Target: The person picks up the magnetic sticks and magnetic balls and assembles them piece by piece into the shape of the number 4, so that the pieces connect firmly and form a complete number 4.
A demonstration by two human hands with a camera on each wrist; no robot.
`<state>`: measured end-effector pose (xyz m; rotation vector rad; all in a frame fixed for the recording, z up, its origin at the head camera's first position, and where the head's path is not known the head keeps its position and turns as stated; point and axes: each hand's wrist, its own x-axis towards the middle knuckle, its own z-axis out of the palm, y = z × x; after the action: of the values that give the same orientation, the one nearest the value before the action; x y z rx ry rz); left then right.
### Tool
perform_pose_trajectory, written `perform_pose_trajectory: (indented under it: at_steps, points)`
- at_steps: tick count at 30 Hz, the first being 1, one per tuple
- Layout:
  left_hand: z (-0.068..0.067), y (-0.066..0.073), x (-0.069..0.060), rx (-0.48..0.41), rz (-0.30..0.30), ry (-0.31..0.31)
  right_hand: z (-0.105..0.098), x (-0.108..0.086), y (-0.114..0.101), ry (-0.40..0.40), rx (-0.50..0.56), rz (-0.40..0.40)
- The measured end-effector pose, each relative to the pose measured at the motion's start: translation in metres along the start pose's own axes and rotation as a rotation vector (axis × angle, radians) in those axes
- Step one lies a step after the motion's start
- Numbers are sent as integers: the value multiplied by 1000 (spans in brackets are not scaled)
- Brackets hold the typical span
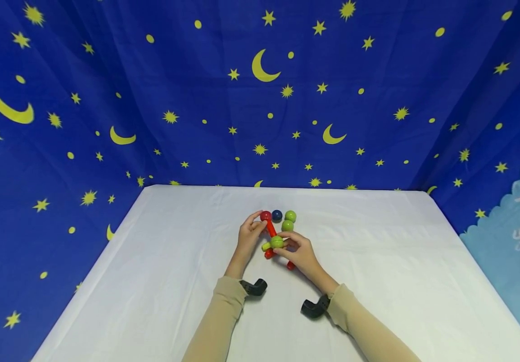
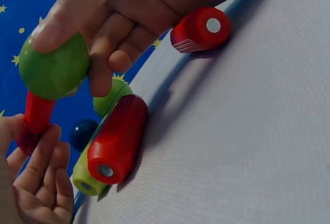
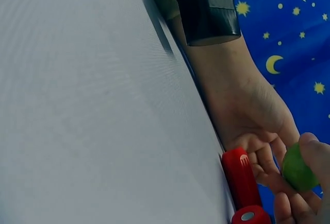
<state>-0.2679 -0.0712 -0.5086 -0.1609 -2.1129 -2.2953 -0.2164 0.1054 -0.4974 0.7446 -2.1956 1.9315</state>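
white tabletop (image 1: 400, 281), right fingers (image 2: 101, 72) snug round green ball (image 2: 56, 69)

white table (image 1: 400, 276), red rods (image 2: 119, 144), blue ball (image 1: 276, 215)

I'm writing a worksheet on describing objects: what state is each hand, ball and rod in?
Left hand: gripping
Right hand: pinching
Red ball: held in left hand
Front green ball: held in right hand
Raised red rod: held up between those balls; whether fastened, unclear
Blue ball: resting
Back green balls: resting
Green rod: lying down
Other red rods: lying down
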Motion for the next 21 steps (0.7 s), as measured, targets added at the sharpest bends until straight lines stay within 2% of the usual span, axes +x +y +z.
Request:
perform_pose_trajectory:
  at_steps: [4,7,13,21]
  points:
    - [3,14,-7,13,5,-16,0,0,-1,-10,-18,-8]
    - [4,17,-8,18,14,-38,1,1,-2,-4,-77,-25]
    - [3,17,-9,22,13,-88,2,0,-6,12,-185,-33]
    - [3,16,-9,12,-26,-84,1,0,-5,-11,-186,-20]
